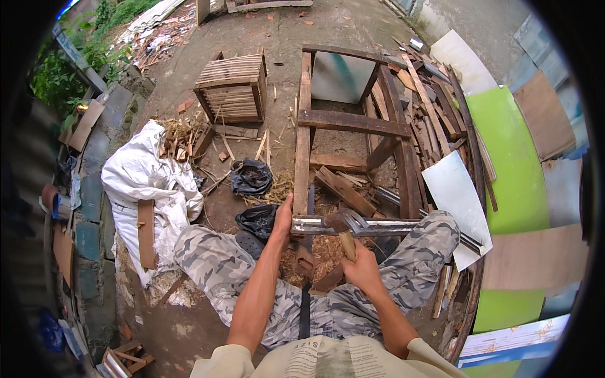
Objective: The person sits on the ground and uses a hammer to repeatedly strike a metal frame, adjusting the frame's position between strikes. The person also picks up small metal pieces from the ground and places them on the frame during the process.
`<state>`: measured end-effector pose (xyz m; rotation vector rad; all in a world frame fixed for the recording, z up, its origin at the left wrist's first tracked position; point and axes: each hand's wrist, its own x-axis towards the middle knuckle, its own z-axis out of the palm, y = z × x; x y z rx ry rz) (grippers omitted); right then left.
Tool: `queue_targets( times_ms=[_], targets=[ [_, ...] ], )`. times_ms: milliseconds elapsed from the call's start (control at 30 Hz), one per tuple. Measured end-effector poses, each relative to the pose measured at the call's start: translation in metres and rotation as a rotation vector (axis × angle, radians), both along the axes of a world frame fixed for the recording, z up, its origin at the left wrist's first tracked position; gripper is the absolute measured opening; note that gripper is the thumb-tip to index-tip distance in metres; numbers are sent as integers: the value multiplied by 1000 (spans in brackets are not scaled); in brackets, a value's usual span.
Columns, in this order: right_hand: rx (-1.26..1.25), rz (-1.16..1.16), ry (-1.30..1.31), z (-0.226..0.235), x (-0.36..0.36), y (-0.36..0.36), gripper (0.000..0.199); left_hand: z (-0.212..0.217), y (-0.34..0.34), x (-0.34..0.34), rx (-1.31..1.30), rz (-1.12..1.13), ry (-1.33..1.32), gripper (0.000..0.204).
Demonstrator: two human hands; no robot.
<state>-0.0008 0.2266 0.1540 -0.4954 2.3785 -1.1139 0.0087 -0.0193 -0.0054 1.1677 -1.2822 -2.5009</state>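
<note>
Pale cloth of my shirt point(315, 359) fills the lower edge, its hem cut off, with camouflage trousers point(220, 264) spreading beyond it. My right hand point(361, 266) is clenched around the light handle of a hammer point(347, 244); its head overlaps a silvery metal bar point(391, 227), and I cannot tell whether they touch. The bar lies crosswise at the near end of a dark wooden frame point(353, 125), between my knees, hiding what is behind it. Its right end reaches my right knee, where I cannot see whether it stops or continues. My left hand point(282, 223) is against the bar's left end and the frame's left leg; the fingers are mostly hidden, so I cannot tell how firmly they close. Past it, a black plastic bag point(251, 176) gapes, its contents too dark to identify.
</note>
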Motion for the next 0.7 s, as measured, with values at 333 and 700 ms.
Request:
queue_targets(
  times_ms=[333, 700],
  targets=[
    [-450, 42, 333, 68, 6, -10, 33, 17, 8, 8, 110, 56, -94, 63],
    [53, 306, 48, -10, 5, -33, 36, -33, 0, 6, 225, 206, 32, 67]
  ],
)
